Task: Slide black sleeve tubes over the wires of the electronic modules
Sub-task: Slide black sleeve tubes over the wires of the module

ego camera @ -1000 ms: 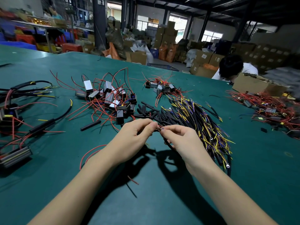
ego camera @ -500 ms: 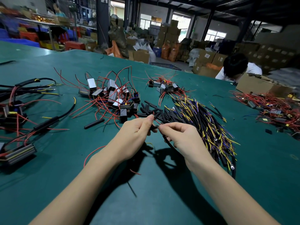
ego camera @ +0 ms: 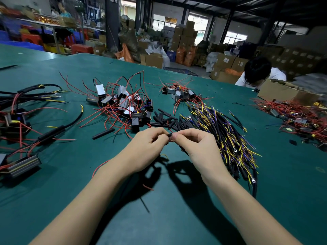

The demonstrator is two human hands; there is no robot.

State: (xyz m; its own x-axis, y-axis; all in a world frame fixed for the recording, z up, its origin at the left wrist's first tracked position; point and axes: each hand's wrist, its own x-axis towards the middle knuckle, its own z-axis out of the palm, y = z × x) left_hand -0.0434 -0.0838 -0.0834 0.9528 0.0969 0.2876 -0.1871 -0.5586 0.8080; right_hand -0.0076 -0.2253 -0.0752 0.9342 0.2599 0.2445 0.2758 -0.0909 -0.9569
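Both hands met above the green desk (ego camera: 53, 200), near its middle. The left hand (ego camera: 150, 147) had its fingers curled, thumb and forefinger pinching a short black sleeve tube (ego camera: 169, 134) at its left end. The right hand (ego camera: 196, 145) pinched the other side of the same junction, fingertips nearly touching those of the left; a small copper-coloured wire end showed just under the tube, though whether it was already inside the tube could not be told. Just beyond the hands lay a loose heap of spare black sleeve tubes (ego camera: 164, 118). To the right of that heap, a thick bundle of black cables with yellow and purple leads (ego camera: 224, 131) ran down past the right wrist. Behind the left hand sat a pile of electronic modules (ego camera: 123, 103) tangled in red wires, with a smaller cluster of modules (ego camera: 180, 93) further back. A single sleeve tube (ego camera: 103, 133) lay apart, left of the hands. Sleeved assemblies (ego camera: 23, 121) lay at the far left. A second person (ego camera: 258, 73) bent over a cardboard box (ego camera: 283, 93) at the far right edge.
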